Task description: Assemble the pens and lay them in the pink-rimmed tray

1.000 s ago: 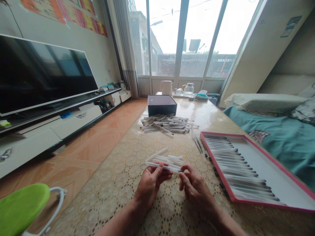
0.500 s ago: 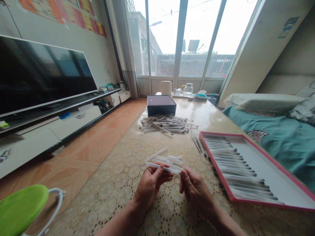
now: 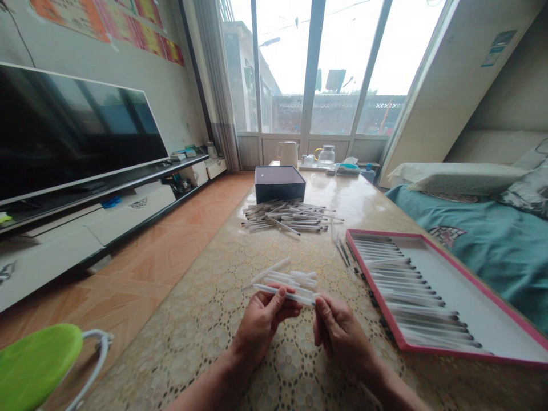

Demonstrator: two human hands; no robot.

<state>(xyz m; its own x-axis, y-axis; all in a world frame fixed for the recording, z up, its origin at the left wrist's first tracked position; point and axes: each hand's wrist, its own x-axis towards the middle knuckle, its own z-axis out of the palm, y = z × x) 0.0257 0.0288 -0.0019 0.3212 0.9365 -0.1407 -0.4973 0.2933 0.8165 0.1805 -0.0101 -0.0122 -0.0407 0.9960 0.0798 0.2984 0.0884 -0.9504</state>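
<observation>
A white pen (image 3: pixel 302 298) lies slantwise between my hands above the table. My left hand (image 3: pixel 261 319) is closed round its middle, thumb on top. At the pen's right end, my right hand (image 3: pixel 336 322) is pinched shut; its fingertips hide that tip. Just behind my hands lie several loose white pen parts (image 3: pixel 274 268), like barrels or caps. To the right, a pink-rimmed tray (image 3: pixel 398 334) holds a row of clear pens (image 3: pixel 411 285) with dark ends. Dark thin pieces (image 3: pixel 343 252) rest along the tray's left side.
Farther back, a heap of pens (image 3: pixel 289 218) lies before a dark box (image 3: pixel 280 188). A kettle (image 3: pixel 287 153), a glass jug (image 3: pixel 327 155) and a tissue pack (image 3: pixel 349 166) stand at the table's far end. A green stool (image 3: pixel 40 362) is at the lower left.
Both hands stay nearly in place on the pen. My right fingers have shifted very slightly at its end; the camera view has moved a little.
</observation>
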